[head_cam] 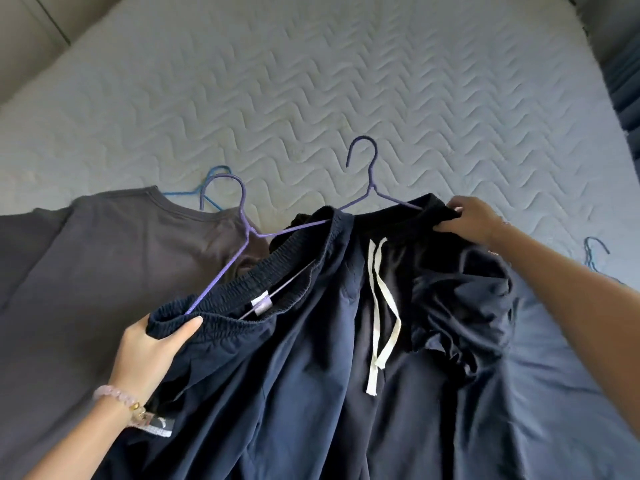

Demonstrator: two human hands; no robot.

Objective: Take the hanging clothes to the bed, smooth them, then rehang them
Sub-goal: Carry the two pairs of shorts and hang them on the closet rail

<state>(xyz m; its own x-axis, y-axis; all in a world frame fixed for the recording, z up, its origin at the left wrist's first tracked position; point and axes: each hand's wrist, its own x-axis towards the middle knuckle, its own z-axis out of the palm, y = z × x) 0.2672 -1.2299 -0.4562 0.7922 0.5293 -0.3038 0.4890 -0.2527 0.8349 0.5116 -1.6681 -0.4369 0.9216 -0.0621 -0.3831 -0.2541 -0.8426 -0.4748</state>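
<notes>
Both hands are on the dark navy drawstring pants [311, 358] w/ the elastic waistband, held over the white quilted mattress [311, 81]. Left hand [152, 355] is closed round the near end of the waistband, thumb on top, fabric pinched tight. Right hand [474, 220] is clamped on the far end, fingers curled under. A purple wire hanger [367, 188] pokes out of the waist btwn them. Dark grey t-shirt [104, 254] lies flat to the left.

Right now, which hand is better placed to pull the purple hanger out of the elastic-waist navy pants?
Right. The left hand pins those navy pants at the waistband, around the purple hanger's arm end. The right hand grips only the drawstring pants and could release to take the hook.
</notes>
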